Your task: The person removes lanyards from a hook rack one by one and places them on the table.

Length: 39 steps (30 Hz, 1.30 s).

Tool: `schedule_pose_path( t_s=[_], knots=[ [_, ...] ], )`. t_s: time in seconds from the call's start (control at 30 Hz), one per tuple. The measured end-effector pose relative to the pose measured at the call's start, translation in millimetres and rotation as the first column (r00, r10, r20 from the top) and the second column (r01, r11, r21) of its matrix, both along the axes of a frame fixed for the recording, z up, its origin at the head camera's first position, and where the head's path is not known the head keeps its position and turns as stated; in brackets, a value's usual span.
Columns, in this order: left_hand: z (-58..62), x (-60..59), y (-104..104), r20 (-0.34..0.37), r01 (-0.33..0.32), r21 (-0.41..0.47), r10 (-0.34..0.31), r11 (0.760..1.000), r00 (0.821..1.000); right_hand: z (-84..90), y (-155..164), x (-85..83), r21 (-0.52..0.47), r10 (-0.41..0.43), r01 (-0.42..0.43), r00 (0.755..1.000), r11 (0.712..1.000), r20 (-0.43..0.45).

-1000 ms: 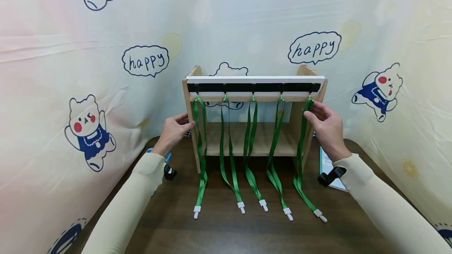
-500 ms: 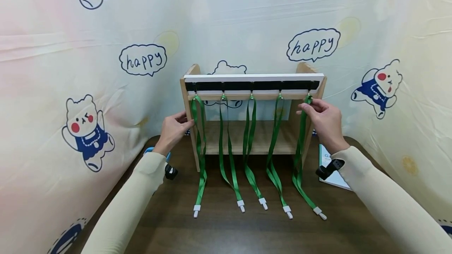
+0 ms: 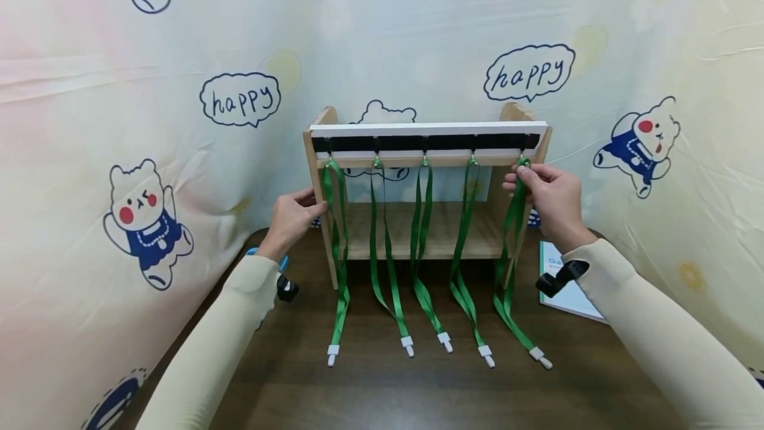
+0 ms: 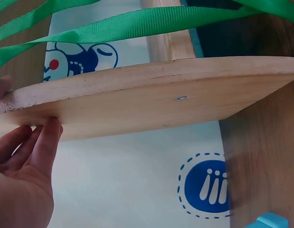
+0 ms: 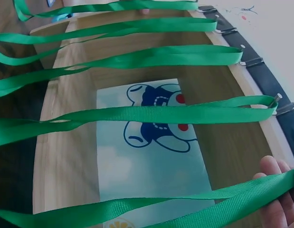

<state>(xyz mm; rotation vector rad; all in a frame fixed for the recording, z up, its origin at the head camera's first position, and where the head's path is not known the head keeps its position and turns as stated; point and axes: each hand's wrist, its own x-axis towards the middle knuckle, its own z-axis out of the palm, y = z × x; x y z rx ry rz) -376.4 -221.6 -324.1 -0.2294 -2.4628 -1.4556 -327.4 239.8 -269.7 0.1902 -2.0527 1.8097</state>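
Left hand [image 3: 292, 217] rests straight fingers against the rack [image 3: 316, 184] side panel, apparently steadying it. Right hand [image 3: 549, 198] pinches the rightmost lanyard [image 3: 507, 264] just below its hook at the rack's top right corner; four others hang free, clips on the tabletop [image 3: 382, 390]. Left wrist view alone shows the fingertips [image 4: 47, 137] under the panel edge [image 4: 151, 102]; right wrist view shows the strap across the fingers [image 5: 275, 190].

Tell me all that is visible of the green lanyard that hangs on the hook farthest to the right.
The rightmost green lanyard is a flat woven strap, doubled into a loop. Its top sits at the last hook of the wooden rack, where the right hand pinches it. It hangs down the rack's front onto the dark table, ending in a white clip.
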Motion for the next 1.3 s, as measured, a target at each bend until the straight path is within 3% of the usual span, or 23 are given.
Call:
schedule_pose_path(
  t_s=[0.63, 1.3],
  knots=[
    [-5.1, -2.2, -5, 0.009, 0.022, 0.008, -0.022, 1.0, 1.0, -3.7, 7, 9.1, -0.132, 0.104, -0.116, 0.99, 0.984, -0.098],
    [-1.7, -3.4, -3, 0.008, 0.017, 0.003, -0.017, 1.0, 1.0, -20.3, 37, 11.5, -0.168, 0.03, -0.046, 0.995, 0.985, -0.098]
  ],
)
